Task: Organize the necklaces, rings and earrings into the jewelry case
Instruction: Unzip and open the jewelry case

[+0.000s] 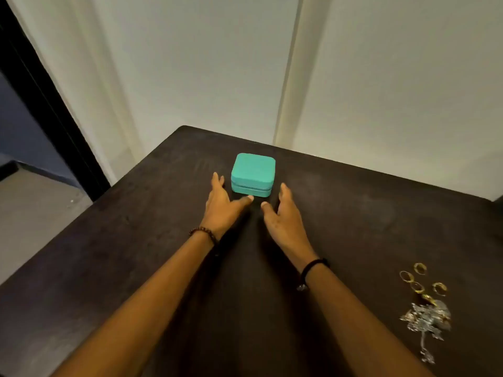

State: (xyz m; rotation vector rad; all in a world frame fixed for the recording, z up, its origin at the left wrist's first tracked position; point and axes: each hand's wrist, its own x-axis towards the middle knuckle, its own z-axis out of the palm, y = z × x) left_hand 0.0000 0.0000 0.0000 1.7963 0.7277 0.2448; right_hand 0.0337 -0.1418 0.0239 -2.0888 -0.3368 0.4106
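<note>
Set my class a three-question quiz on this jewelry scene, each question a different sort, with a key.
1. True or false: the teal jewelry case stands open.
2. The gold rings lie: A) inside the case; B) on the dark table, beside the silver tangle of jewelry; C) in a bowl.
3. Fill in: the left hand and right hand, fingers extended, reach toward the ____.
Key: 1 false; 2 B; 3 case.
</note>
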